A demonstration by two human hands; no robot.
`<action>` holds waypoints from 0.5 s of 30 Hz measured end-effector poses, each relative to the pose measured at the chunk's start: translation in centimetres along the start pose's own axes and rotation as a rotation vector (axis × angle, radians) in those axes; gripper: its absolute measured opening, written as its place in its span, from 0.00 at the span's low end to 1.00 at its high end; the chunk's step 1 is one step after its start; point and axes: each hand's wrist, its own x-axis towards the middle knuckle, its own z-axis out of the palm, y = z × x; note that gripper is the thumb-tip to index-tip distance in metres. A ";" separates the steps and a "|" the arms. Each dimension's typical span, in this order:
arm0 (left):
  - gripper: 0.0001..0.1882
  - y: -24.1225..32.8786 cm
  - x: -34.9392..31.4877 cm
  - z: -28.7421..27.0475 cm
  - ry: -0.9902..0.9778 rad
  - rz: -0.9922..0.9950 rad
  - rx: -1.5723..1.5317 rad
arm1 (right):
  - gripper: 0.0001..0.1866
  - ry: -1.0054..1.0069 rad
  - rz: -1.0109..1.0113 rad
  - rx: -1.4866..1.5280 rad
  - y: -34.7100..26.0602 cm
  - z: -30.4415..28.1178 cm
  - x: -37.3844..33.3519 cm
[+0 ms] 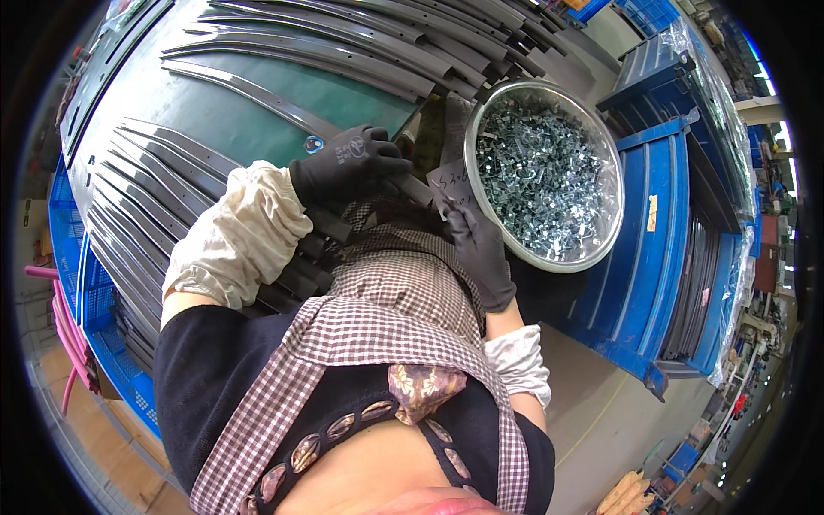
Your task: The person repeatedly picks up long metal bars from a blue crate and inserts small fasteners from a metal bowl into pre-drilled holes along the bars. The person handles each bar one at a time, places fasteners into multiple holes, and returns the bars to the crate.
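Black-gloved fingers of the left hand (348, 163) are curling closed over a dark metal strip (378, 184), its long axis running ten to four o'clock; the right hand (479, 249) is pinching a paper slip (452, 184) at the steel bowl (515, 249), clips (541, 176) lying toward one o'clock.

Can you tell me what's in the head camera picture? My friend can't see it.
A person in dark gloves holds a long dark metal strip with the left hand, while the right hand rests at the rim of a bowl full of small shiny metal clips. More curved strips lie on the green table.
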 end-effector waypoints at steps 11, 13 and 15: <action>0.23 -0.2 -0.1 0.0 0.016 0.046 0.021 | 0.13 -0.122 -0.096 -0.110 1.4 -1.0 -1.0; 0.23 -0.1 0.0 0.0 0.011 0.050 0.024 | 0.13 -0.141 -0.096 -0.129 1.0 -1.2 -0.7; 0.23 0.1 0.0 -0.2 0.010 0.047 0.036 | 0.11 -0.182 -0.067 -0.141 0.3 -1.8 -0.1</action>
